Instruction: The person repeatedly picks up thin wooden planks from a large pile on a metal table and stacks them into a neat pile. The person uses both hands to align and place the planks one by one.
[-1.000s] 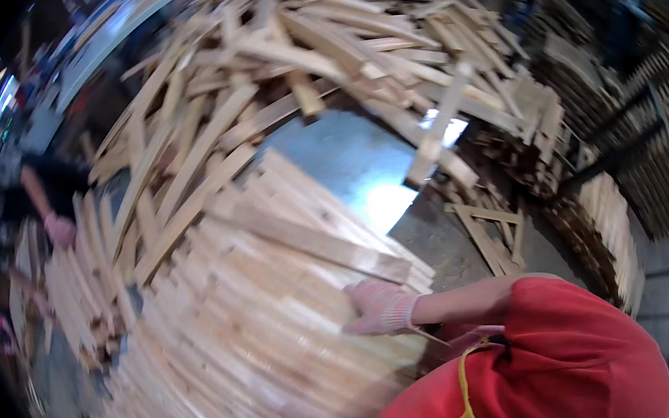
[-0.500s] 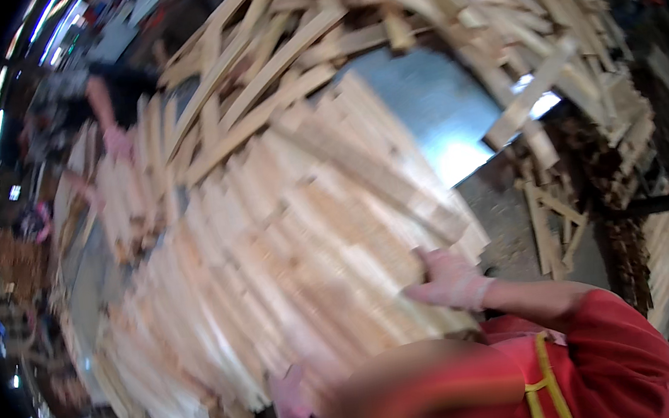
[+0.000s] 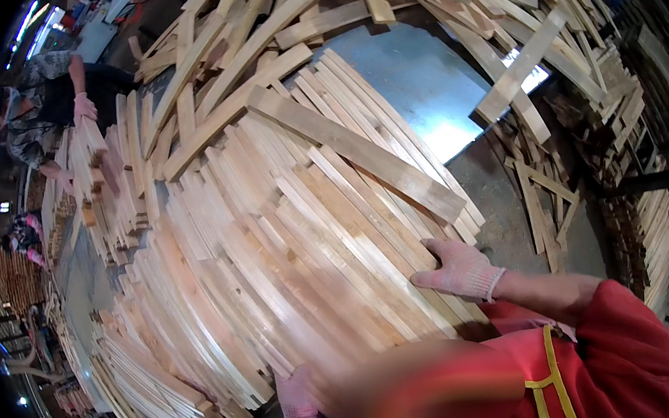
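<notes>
A broad layer of pale wooden strips [image 3: 306, 246] lies side by side before me, slanting from far left to near right. My right hand [image 3: 461, 270], in a light knitted glove, rests at the layer's right near side, thumb and forefinger spread apart against the strips. Close to the strips' near ends is my left hand [image 3: 297, 397], also gloved; its fingertips point upward and look apart, though part of the hand is hidden. A wider loose board [image 3: 357, 152] lies diagonally across the top of the strips, beyond my right hand.
A tangled heap of boards [image 3: 304, 25] covers the far side. Bare metal tabletop [image 3: 411, 82] shows beyond the strips. At far left, a co-worker's gloved hand [image 3: 84, 108] is over another bundle of strips [image 3: 101, 179]. Scrap pieces [image 3: 546, 200] lie on the right.
The view has shifted, so the wood sits higher and further left, and it is sharper. More of the co-worker shows. My hands stay at nearly the same places by the strips.
</notes>
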Demonstrator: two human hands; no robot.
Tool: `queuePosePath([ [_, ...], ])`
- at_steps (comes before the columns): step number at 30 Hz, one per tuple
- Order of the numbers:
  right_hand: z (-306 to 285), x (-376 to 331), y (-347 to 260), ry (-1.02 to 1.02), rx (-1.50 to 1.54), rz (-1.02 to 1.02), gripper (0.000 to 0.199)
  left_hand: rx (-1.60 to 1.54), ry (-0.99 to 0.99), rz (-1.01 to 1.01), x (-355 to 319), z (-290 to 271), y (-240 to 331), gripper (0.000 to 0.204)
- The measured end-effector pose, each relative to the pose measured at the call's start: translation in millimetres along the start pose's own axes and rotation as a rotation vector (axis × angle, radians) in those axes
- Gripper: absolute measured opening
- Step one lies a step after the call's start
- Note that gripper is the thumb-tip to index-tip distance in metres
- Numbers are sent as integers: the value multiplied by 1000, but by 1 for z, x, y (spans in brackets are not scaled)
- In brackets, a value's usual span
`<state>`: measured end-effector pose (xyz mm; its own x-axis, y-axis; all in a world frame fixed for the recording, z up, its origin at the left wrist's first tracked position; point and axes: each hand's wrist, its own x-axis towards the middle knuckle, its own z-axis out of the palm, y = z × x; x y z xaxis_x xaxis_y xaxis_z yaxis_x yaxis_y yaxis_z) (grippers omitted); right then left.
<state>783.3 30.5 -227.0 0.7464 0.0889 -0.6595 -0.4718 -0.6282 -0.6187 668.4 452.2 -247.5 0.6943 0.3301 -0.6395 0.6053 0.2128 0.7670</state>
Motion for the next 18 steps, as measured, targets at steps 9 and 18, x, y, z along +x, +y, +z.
queuePosePath([
  [9, -25, -18, 1, 35, -81, -160, 82, 191, -71, 114, -1, -21, 29, 41],
  [18, -141, -126, 54, 368, 169, -353, 85, 434, -107, 698, -165, 234, 114, 52],
])
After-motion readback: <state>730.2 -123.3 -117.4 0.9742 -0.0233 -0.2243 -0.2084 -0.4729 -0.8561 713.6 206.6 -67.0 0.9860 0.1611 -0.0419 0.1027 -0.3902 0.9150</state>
